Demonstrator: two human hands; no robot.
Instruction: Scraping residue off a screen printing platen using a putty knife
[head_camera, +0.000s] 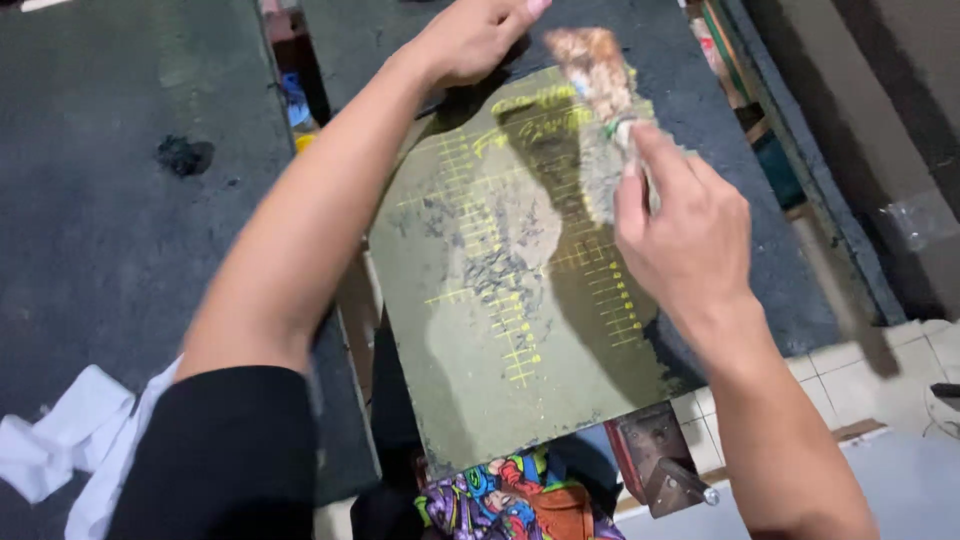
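Rag (600, 110) clamped in your right hand (680, 235) lies over the board's (500, 380) far edge, which your closed left hand (470, 35) steadies.

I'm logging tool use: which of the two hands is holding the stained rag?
The right hand grips the stained rag above the green board. The left hand holds no rag; it rests at the board's far edge.

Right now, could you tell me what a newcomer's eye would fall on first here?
Probably the olive-green board at centre, marked with yellow grid lines and smeared with grey residue. The right hand holds a stained rag over its upper right, while the left hand grips the top edge. A white cloth lies lower left.
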